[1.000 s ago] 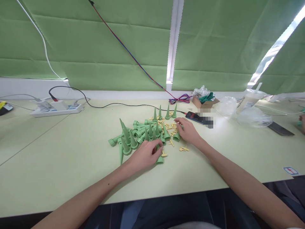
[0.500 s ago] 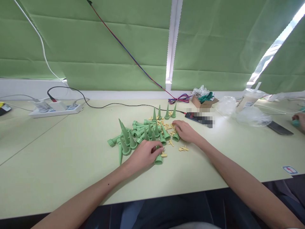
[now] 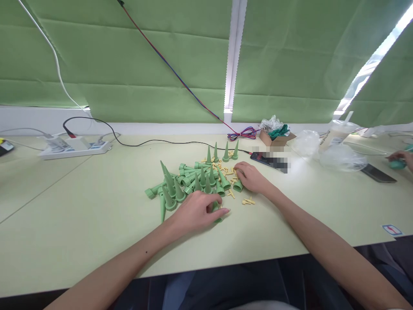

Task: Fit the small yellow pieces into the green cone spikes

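Observation:
A pile of green cones (image 3: 192, 177), some upright and some on their sides, lies mid-table with small yellow pegs (image 3: 229, 171) scattered along its right side. My left hand (image 3: 198, 211) is at the pile's near edge, its fingers curled round a green cone (image 3: 218, 218) and its thumb stretched across it; the hand covers most of that cone. My right hand (image 3: 251, 176) rests at the pile's right side with fingertips together among the pegs. Another green cone (image 3: 238, 186) lies under its fingers; what they pinch is hidden. A few loose pegs (image 3: 248, 201) lie nearer me.
Behind the pile a phone (image 3: 267, 161) lies on a black cable. A power strip (image 3: 75, 148) stands at the left. A small cardboard box (image 3: 276, 138), plastic bags and a drink cup (image 3: 337, 134) stand back right. Another person's hand (image 3: 402, 158) holds something teal at the far right.
My left thumb has swung outward to the right across the cone, which now shows less. My right hand has hardly moved. The other person's hand has come further into view.

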The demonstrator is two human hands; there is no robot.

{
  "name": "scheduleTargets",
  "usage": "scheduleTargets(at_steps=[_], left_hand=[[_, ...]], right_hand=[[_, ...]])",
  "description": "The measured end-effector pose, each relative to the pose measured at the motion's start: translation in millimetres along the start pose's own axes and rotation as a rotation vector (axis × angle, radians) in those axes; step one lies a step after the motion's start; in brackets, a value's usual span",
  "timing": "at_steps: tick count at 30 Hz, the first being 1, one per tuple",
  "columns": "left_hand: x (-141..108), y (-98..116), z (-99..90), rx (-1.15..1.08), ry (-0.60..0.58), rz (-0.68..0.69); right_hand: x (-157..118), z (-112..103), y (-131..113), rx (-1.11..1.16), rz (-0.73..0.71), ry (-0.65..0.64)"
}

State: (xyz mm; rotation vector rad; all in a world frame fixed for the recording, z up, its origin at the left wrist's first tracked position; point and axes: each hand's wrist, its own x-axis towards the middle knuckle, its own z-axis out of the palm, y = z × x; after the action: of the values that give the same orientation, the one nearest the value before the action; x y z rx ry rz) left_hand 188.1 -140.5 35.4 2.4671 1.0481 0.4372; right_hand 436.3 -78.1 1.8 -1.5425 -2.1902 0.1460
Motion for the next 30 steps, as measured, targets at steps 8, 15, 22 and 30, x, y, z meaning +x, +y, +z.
scheduleTargets(at_steps=[8, 15, 22, 30], left_hand=[[0.6, -4.4, -0.3, 0.023, 0.04, -0.007], [-1.7, -0.6, 0.1, 0.103, 0.0, 0.097], [-2.0, -2.5, 0.4, 0.17, -0.009, 0.097], [-1.9, 0.8, -0.1, 0.162, 0.041, 0.083]], right_hand=[[-0.4, -0.6, -0.7, 0.0, 0.008, -0.004], [-0.7, -0.2, 0.2, 0.003, -0.005, 0.027], [0.1, -1.3, -0.8, 0.014, 0.002, 0.029], [0.4, -1.9, -1.2, -0.012, 0.008, -0.004]])
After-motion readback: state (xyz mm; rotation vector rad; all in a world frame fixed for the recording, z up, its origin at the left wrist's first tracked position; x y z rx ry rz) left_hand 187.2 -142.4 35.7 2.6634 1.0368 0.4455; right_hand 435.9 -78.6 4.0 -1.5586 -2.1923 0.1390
